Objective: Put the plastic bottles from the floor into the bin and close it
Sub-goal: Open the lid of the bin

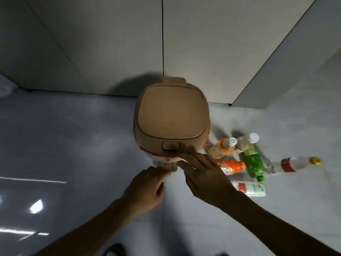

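A tan bin (171,117) stands on the floor against the wall, its lid down and a push button (170,146) at the front. My left hand (147,187) hovers just below the bin's foot pedal (168,166), fingers loosely curled, holding nothing. My right hand (203,174) reaches to the bin's front lower edge, fingers spread and empty. Right of the bin lie several plastic bottles: an orange one with a white cap (221,147), a green one (252,159), a small orange one (233,167), a clear one with a red label and yellow cap (295,165), and a white one (251,188).
Grey cabinet panels (110,43) rise behind the bin and a wall corner (276,80) juts out at the right. The glossy tiled floor (64,145) stretches to the left. A dark shoe (114,250) shows at the bottom edge.
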Available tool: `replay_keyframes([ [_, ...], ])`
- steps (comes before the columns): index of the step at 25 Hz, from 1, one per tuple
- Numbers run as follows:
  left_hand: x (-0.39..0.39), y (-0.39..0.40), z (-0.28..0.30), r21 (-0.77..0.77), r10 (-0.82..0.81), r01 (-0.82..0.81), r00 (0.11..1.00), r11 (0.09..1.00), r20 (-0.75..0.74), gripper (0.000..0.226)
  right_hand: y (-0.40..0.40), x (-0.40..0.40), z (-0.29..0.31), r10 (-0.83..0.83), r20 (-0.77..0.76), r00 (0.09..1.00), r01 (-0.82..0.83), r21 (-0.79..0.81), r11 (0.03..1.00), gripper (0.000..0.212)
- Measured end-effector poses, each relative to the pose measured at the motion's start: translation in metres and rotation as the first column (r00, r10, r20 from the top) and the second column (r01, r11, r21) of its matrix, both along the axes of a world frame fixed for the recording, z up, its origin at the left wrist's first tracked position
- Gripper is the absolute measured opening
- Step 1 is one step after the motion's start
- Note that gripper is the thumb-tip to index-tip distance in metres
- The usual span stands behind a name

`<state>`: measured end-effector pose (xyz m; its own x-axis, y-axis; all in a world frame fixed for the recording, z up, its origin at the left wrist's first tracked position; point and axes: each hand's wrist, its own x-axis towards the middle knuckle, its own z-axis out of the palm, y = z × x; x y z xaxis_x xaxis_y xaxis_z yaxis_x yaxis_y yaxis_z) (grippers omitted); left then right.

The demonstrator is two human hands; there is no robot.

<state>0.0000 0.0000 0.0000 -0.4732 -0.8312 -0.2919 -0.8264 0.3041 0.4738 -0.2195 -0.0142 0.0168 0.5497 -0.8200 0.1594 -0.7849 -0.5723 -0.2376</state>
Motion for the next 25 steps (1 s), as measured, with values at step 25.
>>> replay_keyframes([
  [25,-0.047,-0.015,-0.063,-0.402,-0.573,0.688,0.725,0.604,0.382,0.031,-0.027,-0.005,-0.056,0.057,-0.073,0.996,-0.079,-0.342,0.936,0.062],
])
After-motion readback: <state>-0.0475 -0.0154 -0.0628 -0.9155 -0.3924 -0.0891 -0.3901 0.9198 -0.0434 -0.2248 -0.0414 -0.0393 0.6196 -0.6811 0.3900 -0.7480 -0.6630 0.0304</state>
